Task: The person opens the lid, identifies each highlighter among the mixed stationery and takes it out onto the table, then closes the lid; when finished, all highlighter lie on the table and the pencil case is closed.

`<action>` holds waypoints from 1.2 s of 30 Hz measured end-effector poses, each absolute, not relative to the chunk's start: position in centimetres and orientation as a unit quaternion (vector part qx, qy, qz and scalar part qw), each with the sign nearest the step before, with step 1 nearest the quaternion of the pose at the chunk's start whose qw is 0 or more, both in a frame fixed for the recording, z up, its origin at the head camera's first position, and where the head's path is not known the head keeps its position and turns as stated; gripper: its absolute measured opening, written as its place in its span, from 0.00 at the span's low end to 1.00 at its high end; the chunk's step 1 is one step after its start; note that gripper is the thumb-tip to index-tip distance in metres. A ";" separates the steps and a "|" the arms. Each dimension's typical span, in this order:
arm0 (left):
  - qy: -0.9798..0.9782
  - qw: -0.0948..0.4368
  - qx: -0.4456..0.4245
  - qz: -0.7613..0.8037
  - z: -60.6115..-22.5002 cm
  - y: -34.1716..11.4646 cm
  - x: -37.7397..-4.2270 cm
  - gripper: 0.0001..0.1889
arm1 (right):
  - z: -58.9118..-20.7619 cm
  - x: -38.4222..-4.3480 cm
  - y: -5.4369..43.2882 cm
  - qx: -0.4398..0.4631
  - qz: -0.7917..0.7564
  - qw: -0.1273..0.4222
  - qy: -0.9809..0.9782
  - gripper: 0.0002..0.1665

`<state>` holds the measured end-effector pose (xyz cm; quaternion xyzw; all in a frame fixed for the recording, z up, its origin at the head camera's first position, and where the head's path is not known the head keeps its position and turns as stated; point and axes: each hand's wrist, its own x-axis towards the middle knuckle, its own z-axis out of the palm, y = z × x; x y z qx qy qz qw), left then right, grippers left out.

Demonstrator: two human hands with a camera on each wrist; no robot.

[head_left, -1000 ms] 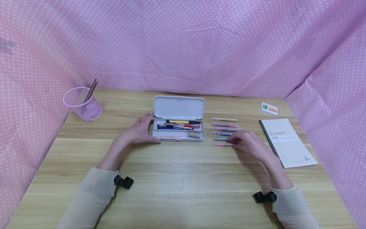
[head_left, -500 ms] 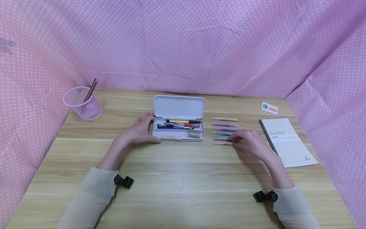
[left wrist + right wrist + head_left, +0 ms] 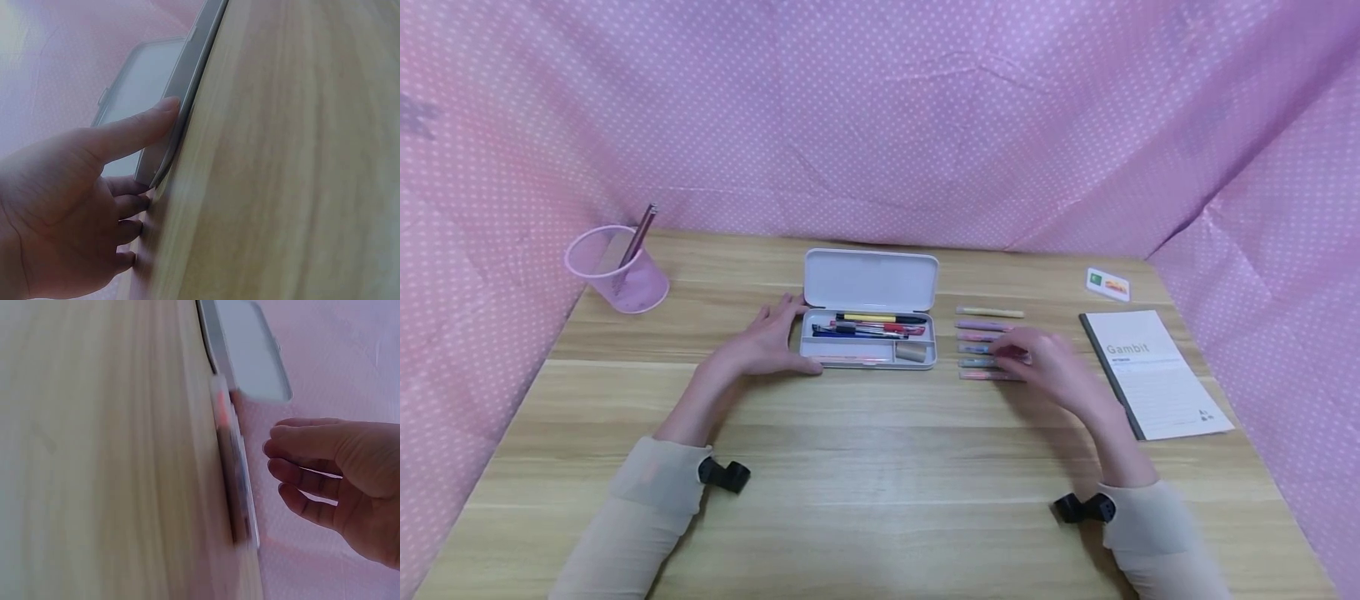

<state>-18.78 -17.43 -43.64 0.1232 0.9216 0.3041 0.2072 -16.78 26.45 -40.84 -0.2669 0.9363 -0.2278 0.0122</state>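
A white pencil case (image 3: 871, 279) lies with its lid raised; several pens (image 3: 868, 318) and a grey-brown block (image 3: 911, 352) are inside. My left hand (image 3: 762, 346) rests against its left end. In the left wrist view the straight thumb (image 3: 147, 128) presses the front wall while the other fingers reach along the side. Right of the case, several slim pastel pens (image 3: 990, 312) lie in a row. My right hand (image 3: 1052, 367) hovers over the near pens, hiding their right ends. The right wrist view shows its fingers (image 3: 306, 478) loosely bent, apart from the pens, holding nothing.
A pink mesh pen cup (image 3: 643, 287) holding brown pencils stands at the back left. To the right lie a Gambit notebook (image 3: 1157, 375) and a small white card-like piece (image 3: 1107, 285). Pink dotted cloth (image 3: 880, 125) hangs behind the wooden table (image 3: 880, 483).
My right hand has come off the ends of the near pens and shifted slightly left and up, over the row. The left hand and pencil case stay in place.
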 end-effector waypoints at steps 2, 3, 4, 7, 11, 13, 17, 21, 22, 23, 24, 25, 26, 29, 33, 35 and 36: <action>0.922 0.209 0.118 0.305 -43.5 -17.4 -18.7 0.59 | -40.5 -17.0 25.1 -0.277 -0.243 0.019 0.930 0.13; 0.922 0.209 0.117 0.305 -43.5 -17.4 -18.7 0.59 | -40.3 -17.1 24.3 -0.282 -0.253 0.024 0.925 0.14; 0.922 0.209 0.114 0.306 -43.4 -17.3 -18.6 0.59 | -40.2 -17.2 23.4 -0.285 -0.263 0.030 0.921 0.15; 0.922 0.206 0.115 0.308 -43.3 -17.2 -18.6 0.59 | -40.3 -17.5 20.7 -0.297 -0.298 0.050 0.906 0.17; 0.921 0.206 0.119 0.309 -43.3 -17.3 -18.7 0.58 | -40.7 -18.2 16.8 -0.326 -0.322 0.059 0.887 0.19; 0.921 0.210 0.119 0.305 -43.3 -17.3 -18.7 0.59 | -41.1 -18.4 15.2 -0.345 -0.321 0.055 0.880 0.20; 0.923 0.218 0.112 0.297 -43.3 -17.3 -18.8 0.58 | -41.6 -18.6 12.6 -0.366 -0.321 0.065 0.871 0.23; 0.922 0.218 0.116 0.298 -43.4 -17.3 -18.8 0.58 | -42.0 -18.5 10.9 -0.369 -0.315 0.087 0.870 0.23; 0.922 0.217 0.118 0.298 -43.4 -17.3 -18.8 0.58 | -42.0 -18.4 10.6 -0.370 -0.310 0.090 0.871 0.22; 0.922 0.216 0.119 0.300 -43.4 -17.3 -18.7 0.58 | -42.1 -18.4 10.3 -0.370 -0.306 0.093 0.872 0.21; 0.921 0.214 0.121 0.301 -43.4 -17.3 -18.7 0.58 | -42.1 -18.4 10.1 -0.370 -0.302 0.095 0.873 0.20; 0.921 0.213 0.121 0.302 -43.4 -17.4 -18.7 0.58 | -42.2 -18.3 9.9 -0.370 -0.296 0.097 0.875 0.20; 0.921 0.212 0.123 0.302 -43.4 -17.4 -18.7 0.58 | -42.2 -18.2 9.8 -0.371 -0.287 0.097 0.878 0.19; 0.922 0.211 0.121 0.302 -43.4 -17.4 -18.7 0.58 | -42.2 -18.1 9.7 -0.374 -0.261 0.097 0.885 0.19; 0.923 0.212 0.120 0.298 -43.4 -17.4 -18.7 0.59 | -42.3 -18.1 9.6 -0.381 -0.236 0.099 0.889 0.19; 0.924 0.213 0.119 0.295 -43.3 -17.4 -18.7 0.59 | -42.4 -18.0 9.6 -0.386 -0.225 0.096 0.889 0.19; 0.924 0.214 0.119 0.294 -43.3 -17.4 -18.7 0.59 | -42.4 -18.0 9.5 -0.388 -0.220 0.096 0.890 0.18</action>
